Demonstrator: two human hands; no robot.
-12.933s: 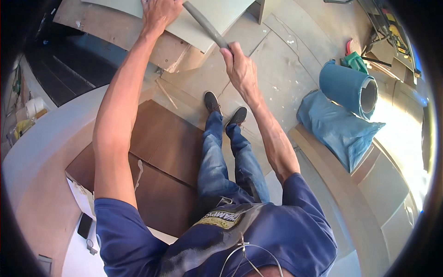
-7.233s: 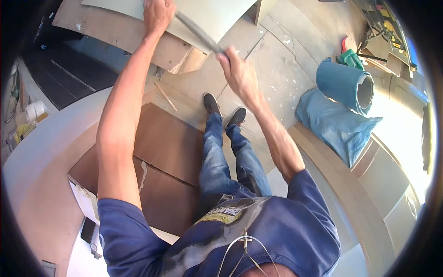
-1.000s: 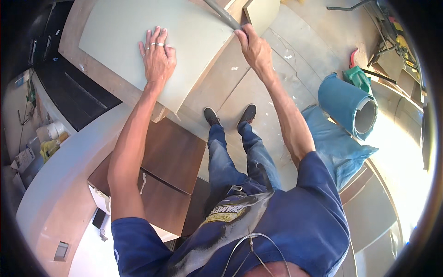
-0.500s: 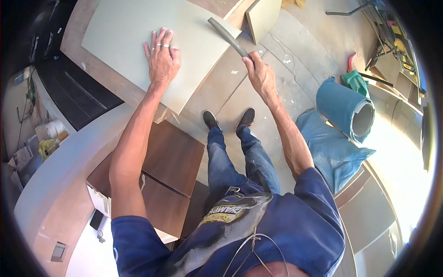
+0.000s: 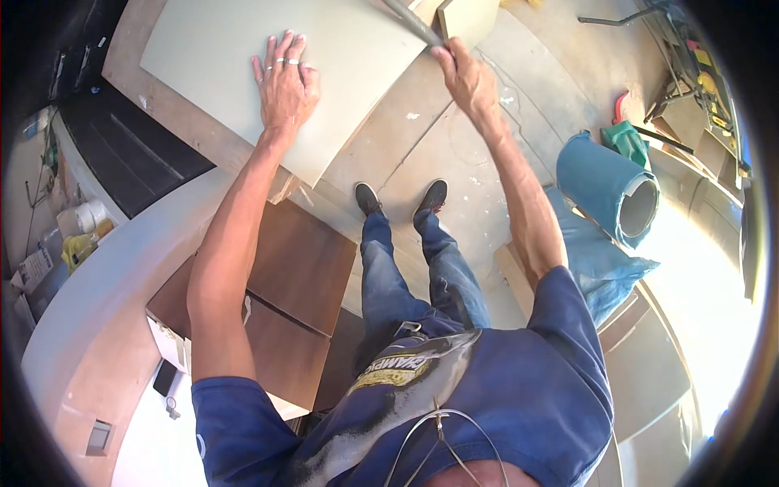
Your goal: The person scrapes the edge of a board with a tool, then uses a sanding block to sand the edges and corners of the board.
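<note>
My left hand (image 5: pixel 288 89) lies on a pale grey-green board (image 5: pixel 211 49), its fingers stretched out and two rings on them. The board rests on a wooden workbench (image 5: pixel 130 85). Beyond the board's right corner, my right hand (image 5: pixel 472 81) grips one end of a long grey file (image 5: pixel 418 23). The file slants up and left across the board's far right edge, and its far end runs out of the picture. Whether it touches that edge I cannot tell.
Brown wood-grain panels (image 5: pixel 300 260) stand below my left arm. On the right, a blue barrel (image 5: pixel 604 183) leans by blue plastic sheeting (image 5: pixel 596 268). Another small board (image 5: pixel 469 20) stands past the workbench. My shoes (image 5: pixel 434 195) are on the tiled floor (image 5: pixel 398 154).
My right hand has moved forward and slightly right with the file, whose tip has left the picture. My left hand stays flat on the board.
</note>
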